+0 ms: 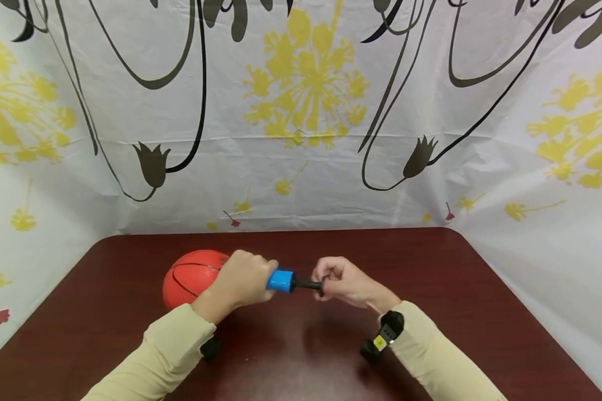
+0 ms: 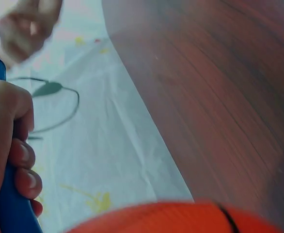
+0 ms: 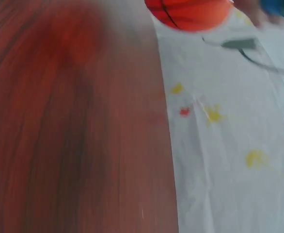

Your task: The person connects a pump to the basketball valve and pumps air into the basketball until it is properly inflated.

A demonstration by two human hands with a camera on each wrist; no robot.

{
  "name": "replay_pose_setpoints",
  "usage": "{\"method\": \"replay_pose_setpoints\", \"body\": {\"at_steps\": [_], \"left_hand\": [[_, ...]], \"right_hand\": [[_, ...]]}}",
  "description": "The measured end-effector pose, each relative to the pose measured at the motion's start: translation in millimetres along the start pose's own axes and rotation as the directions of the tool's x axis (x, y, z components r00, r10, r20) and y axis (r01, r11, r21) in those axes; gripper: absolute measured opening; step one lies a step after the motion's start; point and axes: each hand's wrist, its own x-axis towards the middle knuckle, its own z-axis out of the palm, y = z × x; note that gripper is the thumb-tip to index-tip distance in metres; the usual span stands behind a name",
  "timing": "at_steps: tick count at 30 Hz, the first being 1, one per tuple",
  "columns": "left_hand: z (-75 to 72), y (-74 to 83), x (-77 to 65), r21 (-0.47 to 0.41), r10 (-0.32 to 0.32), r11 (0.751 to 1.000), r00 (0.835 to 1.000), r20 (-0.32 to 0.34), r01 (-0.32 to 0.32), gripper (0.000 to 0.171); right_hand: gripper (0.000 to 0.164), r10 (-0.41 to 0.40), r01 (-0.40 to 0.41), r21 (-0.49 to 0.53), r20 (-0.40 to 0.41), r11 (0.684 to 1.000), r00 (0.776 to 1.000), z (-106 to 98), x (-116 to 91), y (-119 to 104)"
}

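Observation:
My left hand [image 1: 244,278] grips the blue barrel of a hand pump [image 1: 281,280], which lies roughly level above the table. From the barrel's right end sticks a thin black rod [image 1: 307,284]. At the rod's tip, my right hand [image 1: 348,285] pinches a small black end piece with thumb and fingers. Behind the left hand sits a red-orange basketball [image 1: 188,281] with black seams, partly covered by that hand. In the left wrist view, fingers wrap the pump [image 2: 13,206], and the right hand [image 2: 28,31] is blurred. Whether the pump's hidden left end touches the ball, I cannot tell.
The dark red-brown table [image 1: 291,356] has rounded far corners. A white sheet [image 1: 291,184] with yellow and grey plant prints hangs behind and along the sides. Dark straps with devices sit on both wrists, including the right wrist device [image 1: 386,331].

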Motion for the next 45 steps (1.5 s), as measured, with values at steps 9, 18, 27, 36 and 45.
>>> {"method": "replay_pose_setpoints", "body": {"at_steps": [9,18,27,36,45], "left_hand": [[5.4,4.8,-4.1,-0.023,0.064,0.998,0.998,-0.001,-0.064,0.028],[4.5,-9.2,-14.6,-0.013,0.025,1.0,1.0,-0.016,-0.025,0.028],[4.7,2.7,-4.3,-0.002,0.013,1.0,1.0,-0.014,-0.013,0.027],[8.7,-11.2,-21.1,-0.056,-0.011,0.998,1.0,-0.018,0.01,0.028],[7.1,-8.3,-18.1,-0.067,-0.019,0.998,1.0,0.006,0.019,0.027]], "right_hand": [[0.014,0.133,-0.133,-0.03,-0.008,0.991,0.991,8,-9,-11],[0.012,0.01,-0.001,-0.068,0.123,0.998,0.992,-6,-34,-27],[0.027,0.08,-0.077,-0.26,0.001,0.963,0.997,8,14,-4],[0.015,0.112,-0.11,-0.039,0.059,0.993,0.992,-2,-17,-23],[0.007,0.032,-0.032,-0.074,0.003,0.997,0.999,4,-1,-6]]}}
